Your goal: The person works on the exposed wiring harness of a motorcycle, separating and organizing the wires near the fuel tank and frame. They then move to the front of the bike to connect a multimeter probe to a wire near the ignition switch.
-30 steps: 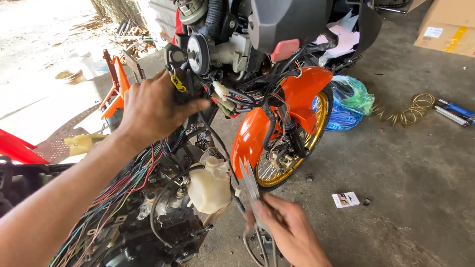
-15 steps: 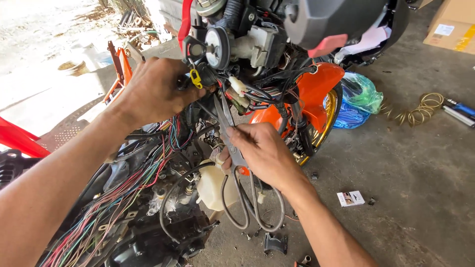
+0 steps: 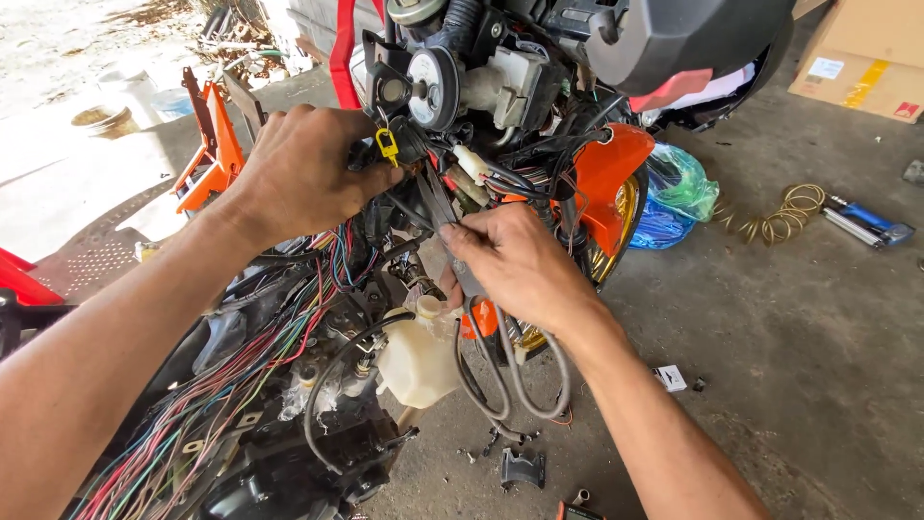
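Head view, looking down into a stripped motorcycle front: left hand [image 3: 306, 173] clamped around a dark wire bundle [image 3: 409, 154] just beside the small yellow tag [image 3: 387, 146], under the round ignition housing [image 3: 433, 87]. Right hand [image 3: 515, 262] closed on grey-handled pliers [image 3: 481, 318], handles looping below the palm, tip up among the connectors, possibly biting a wire, hard to tell there. White plastic reservoir [image 3: 419, 358] just beneath, coloured wiring loom [image 3: 241, 385] spilling lower left, orange fender [image 3: 606, 183] behind.
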